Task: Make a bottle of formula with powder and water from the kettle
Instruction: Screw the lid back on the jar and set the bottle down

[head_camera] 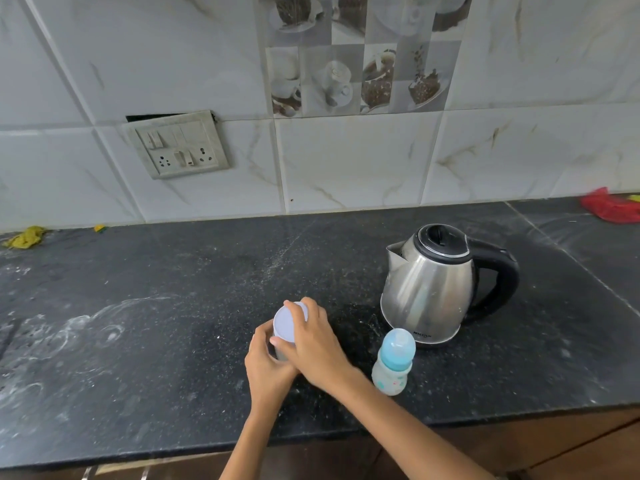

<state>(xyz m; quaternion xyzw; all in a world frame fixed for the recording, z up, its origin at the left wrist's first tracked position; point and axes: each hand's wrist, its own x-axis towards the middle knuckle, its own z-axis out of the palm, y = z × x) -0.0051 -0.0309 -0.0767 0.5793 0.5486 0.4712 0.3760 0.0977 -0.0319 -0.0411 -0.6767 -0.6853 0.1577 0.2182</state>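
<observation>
A crumpled yellow cloth point(26, 237) lay at the far left of the dark speckled stone counter point(173, 306), against the white marble-look tiled wall point(346, 161), below a grey switch-and-socket plate point(178, 145). Broad bare counter, smeared with whitish residue, stretched between that cloth and the hands. Near the front edge, the left hand point(266, 365) curled around the side of a small container with a pale lilac lid point(285, 323), while the right hand point(311, 337) gripped the lid from above, fingers wrapped over its rim. Just right of the hands stood a clear baby bottle with a blue cap point(394, 362), upright, apart from them. Close behind it sat a stainless steel electric kettle with a black handle point(440, 282), lid closed, spout facing left. A red cloth point(609, 209) lay at the far right by the wall.
</observation>
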